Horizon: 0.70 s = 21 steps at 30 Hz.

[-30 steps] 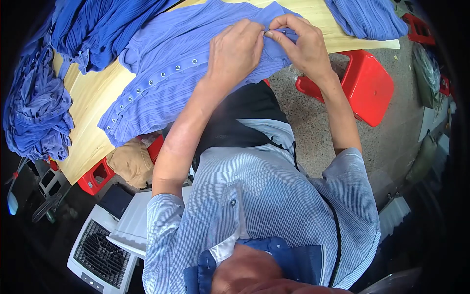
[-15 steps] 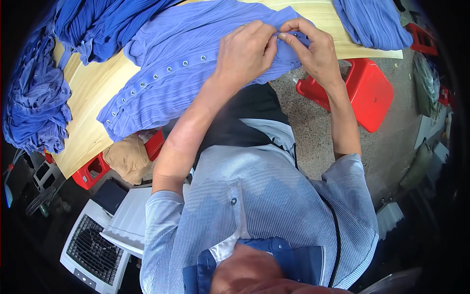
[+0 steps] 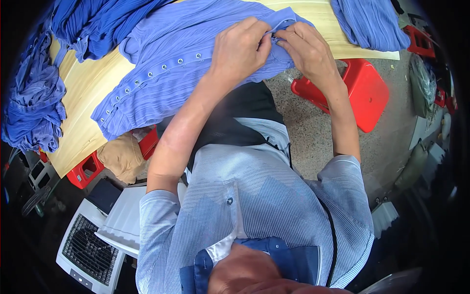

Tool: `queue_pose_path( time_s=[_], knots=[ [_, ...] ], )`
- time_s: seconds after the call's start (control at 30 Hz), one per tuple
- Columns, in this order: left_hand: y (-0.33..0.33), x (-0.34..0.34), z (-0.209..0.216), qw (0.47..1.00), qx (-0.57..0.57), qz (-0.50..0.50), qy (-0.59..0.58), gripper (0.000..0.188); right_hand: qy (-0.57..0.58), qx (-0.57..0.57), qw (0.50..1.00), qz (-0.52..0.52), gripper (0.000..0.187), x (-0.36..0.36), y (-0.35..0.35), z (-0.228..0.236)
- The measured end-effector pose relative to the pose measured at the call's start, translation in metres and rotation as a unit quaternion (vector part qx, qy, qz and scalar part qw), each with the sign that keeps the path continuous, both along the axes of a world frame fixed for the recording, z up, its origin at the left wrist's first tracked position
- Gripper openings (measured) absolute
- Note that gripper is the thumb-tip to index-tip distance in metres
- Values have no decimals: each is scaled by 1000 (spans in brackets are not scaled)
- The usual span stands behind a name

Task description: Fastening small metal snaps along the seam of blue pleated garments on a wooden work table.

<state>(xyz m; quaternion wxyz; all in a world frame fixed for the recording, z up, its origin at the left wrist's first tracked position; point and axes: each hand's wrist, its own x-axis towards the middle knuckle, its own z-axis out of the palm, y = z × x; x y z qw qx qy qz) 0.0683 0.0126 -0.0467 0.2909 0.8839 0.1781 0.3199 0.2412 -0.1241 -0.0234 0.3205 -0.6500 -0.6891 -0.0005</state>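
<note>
two hands | left grip (image 3: 240,49), right grip (image 3: 306,49) pinched on one blue garment (image 3: 176,73)

We see a blue ribbed shirt (image 3: 171,73) on our pale yellow wood table (image 3: 83,98). At three o'clock stands a bright red stool (image 3: 362,93). Our own shirt (image 3: 259,206) has thin blue-and-white stripes.

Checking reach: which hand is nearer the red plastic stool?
Right. The right hand works the blue garment just above the red stool; the left hand sits farther left.
</note>
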Motion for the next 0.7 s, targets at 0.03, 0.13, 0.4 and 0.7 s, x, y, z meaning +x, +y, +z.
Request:
queue_pose_path(
  time_s=[0.03, 0.13, 0.4, 0.7],
  knots=[
    [0, 0, 0, 1000, -1, -1, 0, 12, -7, 8, 1000, 7, 23, 1, 0, 1],
    [1, 0, 1, 1000, 3, -2, -11, 10, -22, 19, 999, 14, 23, 3, 1, -1],
    [1, 0, 2, 1000, -1, -17, -11, 12, 16, -32, 999, -35, 17, 3, 3, -4],
    [-1, -8, 3, 999, 48, -20, 2, 13, 148, -181, 970, -59, 21, 7, 12, 4]
  ],
)
